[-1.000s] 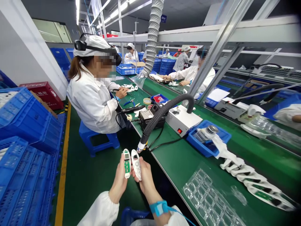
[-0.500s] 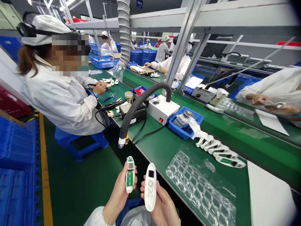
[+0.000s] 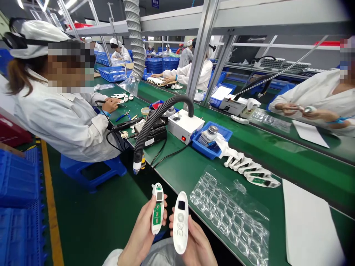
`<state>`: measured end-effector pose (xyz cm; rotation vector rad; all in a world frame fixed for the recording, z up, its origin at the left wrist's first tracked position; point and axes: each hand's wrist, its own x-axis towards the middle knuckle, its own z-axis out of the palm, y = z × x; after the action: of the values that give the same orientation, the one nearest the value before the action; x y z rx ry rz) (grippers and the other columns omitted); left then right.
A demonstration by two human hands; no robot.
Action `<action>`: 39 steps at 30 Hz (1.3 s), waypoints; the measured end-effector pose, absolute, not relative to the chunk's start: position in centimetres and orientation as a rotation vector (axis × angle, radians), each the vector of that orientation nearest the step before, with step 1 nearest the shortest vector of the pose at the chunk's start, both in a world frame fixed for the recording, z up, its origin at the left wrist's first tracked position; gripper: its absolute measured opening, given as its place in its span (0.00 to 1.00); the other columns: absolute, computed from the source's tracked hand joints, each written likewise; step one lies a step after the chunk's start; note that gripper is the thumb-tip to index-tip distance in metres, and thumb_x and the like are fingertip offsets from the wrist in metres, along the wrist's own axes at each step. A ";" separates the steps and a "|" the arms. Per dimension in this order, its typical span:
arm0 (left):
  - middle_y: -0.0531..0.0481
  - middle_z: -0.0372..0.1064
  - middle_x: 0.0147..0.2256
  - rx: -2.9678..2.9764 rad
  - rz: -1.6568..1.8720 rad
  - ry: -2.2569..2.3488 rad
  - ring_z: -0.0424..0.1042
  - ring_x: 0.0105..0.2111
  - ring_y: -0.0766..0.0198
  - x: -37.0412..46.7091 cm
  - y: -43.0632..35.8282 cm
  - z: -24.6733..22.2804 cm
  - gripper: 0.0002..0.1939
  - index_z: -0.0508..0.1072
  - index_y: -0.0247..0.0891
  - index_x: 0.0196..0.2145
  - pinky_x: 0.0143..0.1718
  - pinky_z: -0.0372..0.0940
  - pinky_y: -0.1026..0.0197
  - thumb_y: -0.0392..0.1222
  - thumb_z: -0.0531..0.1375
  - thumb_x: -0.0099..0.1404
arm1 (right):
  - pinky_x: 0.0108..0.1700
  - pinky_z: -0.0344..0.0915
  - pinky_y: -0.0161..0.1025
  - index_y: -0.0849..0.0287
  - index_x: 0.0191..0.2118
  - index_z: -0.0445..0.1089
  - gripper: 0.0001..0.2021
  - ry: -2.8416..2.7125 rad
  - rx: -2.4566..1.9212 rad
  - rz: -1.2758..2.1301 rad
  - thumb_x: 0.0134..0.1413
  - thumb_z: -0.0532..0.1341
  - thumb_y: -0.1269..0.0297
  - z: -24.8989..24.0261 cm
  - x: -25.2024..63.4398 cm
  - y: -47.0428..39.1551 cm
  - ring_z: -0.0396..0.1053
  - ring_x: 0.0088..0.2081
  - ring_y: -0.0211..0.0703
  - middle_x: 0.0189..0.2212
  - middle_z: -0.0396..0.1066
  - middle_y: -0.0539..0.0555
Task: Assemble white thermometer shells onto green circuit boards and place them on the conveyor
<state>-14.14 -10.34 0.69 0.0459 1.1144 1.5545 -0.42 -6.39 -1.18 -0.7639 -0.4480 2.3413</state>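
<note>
Between the thumb and fingers of my left hand (image 3: 143, 221) is a white casing half with a green circuit board (image 3: 157, 214) and a small grey screen showing. My right hand (image 3: 195, 236) grips a slim white cover (image 3: 180, 225) with a dark window near its top and several round button shapes below. Both parts are held nearly upright, side by side and apart, in front of the bench edge. To the right, a clear plastic blister tray (image 3: 230, 218) lies on the green bench.
A row of white casings (image 3: 252, 170) lies beyond the tray, beside white sheets (image 3: 307, 221). A blue bin (image 3: 212, 142) holds a metal-topped bottle. A black hose (image 3: 161, 111) arches from a white box (image 3: 184, 127) over the bench edge. A co-worker (image 3: 55, 99) sits at left.
The view has shifted a little to the right, so the bench and co-workers sit further left. Both hands keep hold of their parts, now slightly lower and further right in the picture.
</note>
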 end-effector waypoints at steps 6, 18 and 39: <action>0.48 0.70 0.33 0.005 1.545 1.208 0.69 0.35 0.63 -13.5 -10.6 1.1 0.20 0.74 0.34 0.45 0.36 0.67 0.63 0.53 0.62 0.62 | 0.44 0.69 0.42 0.61 0.43 0.77 0.22 -0.575 -0.795 2.334 0.49 0.68 0.49 -1.1 0.1 -6.2 0.75 0.40 0.49 0.40 0.77 0.61; 0.47 0.73 0.44 0.471 1.495 1.288 0.70 0.45 0.59 -10.7 -9.9 0.9 0.17 0.72 0.41 0.47 0.48 0.63 0.62 0.47 0.64 0.61 | 0.47 0.70 0.43 0.57 0.47 0.76 0.21 -0.963 -0.940 1.964 0.46 0.71 0.56 -0.5 -0.2 -6.6 0.74 0.44 0.53 0.43 0.77 0.59; 0.50 0.70 0.25 0.552 0.971 0.996 0.65 0.22 0.67 -5.8 -9.2 1.8 0.25 0.76 0.37 0.42 0.27 0.61 0.64 0.59 0.66 0.54 | 0.34 0.67 0.38 0.55 0.51 0.73 0.22 -1.027 -0.948 1.867 0.52 0.66 0.50 1.3 8.8 -4.1 0.71 0.35 0.46 0.41 0.75 0.60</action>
<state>-5.80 -9.19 1.81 0.5519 0.9962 0.9714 8.75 -4.06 1.30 -0.9479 -1.0273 1.8668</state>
